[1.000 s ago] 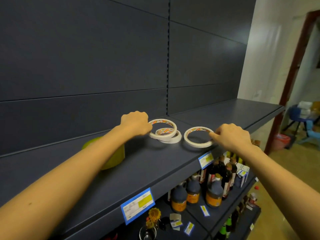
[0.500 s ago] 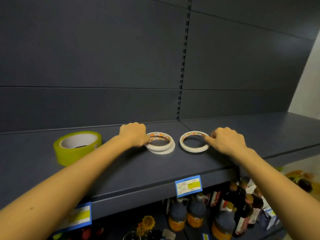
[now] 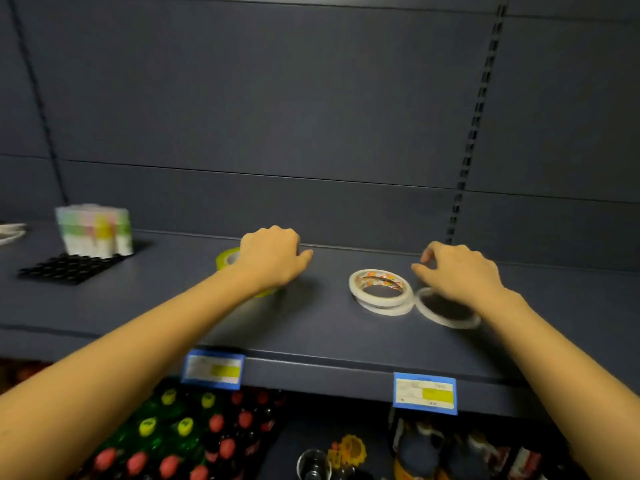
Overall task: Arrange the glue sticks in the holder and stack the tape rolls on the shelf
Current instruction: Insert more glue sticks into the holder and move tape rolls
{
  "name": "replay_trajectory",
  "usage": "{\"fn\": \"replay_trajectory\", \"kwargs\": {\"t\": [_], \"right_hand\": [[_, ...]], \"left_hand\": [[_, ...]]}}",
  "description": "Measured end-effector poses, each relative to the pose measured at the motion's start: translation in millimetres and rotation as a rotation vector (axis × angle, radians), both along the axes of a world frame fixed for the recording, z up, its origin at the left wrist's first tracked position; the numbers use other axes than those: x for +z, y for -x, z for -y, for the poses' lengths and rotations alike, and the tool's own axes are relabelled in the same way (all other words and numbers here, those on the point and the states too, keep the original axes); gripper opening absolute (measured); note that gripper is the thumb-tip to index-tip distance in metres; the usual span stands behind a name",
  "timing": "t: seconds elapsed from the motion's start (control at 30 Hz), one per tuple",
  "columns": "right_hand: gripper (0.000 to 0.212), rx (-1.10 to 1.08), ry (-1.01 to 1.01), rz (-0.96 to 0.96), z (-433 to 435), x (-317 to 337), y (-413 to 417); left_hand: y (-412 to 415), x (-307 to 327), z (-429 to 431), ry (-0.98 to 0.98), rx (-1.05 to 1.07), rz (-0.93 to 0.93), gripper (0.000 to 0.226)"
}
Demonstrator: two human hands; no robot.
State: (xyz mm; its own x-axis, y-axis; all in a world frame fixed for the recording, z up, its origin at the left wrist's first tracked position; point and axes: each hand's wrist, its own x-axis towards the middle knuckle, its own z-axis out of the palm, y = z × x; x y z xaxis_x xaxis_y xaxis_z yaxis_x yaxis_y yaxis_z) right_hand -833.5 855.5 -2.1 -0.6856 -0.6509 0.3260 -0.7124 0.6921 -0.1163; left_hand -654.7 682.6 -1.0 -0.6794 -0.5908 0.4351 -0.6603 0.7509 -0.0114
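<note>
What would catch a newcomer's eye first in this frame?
Two bare hands reach onto the dark grey metal shelf: the left hand curls over a yellow-green tape roll, the right hand hovers above a thin white tape ring. Between them sit two stacked white tape rolls.

Head view (single) faces down, near shelf (image 3: 311, 327).

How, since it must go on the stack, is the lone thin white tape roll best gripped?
Pinch the lone roll at its front-right rim from above, thumb outside, a finger in the open centre. It lies flat and very low on the shelf, so a sideways grab likely finds little; its left edge is close against the stack, and the right hand hovers just over it.
</note>
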Motion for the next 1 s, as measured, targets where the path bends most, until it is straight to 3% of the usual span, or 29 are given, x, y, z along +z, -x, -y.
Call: {"fn": "replay_trajectory", "kwargs": {"t": [0.23,0.6,0.77,1.0], "right_hand": [[0.028,0.458,0.057,-0.030,97,17,-99],[0.025,0.918,-0.028,-0.018,237,2,-309],[0.023,1.053,-0.056,-0.008,286,-2,-412],[0.024,1.049,-0.116,0.010,339,-3,-514]], "left_hand": [[-120,3,42,0.017,0.256,-0.060,0.036],[-372,-10,94,-0.012,0.678,-0.066,0.033],[-478,-10,119,-0.007,0.712,-0.068,0.031],[-579,-15,155,-0.018,0.771,-0.020,0.034]]}}
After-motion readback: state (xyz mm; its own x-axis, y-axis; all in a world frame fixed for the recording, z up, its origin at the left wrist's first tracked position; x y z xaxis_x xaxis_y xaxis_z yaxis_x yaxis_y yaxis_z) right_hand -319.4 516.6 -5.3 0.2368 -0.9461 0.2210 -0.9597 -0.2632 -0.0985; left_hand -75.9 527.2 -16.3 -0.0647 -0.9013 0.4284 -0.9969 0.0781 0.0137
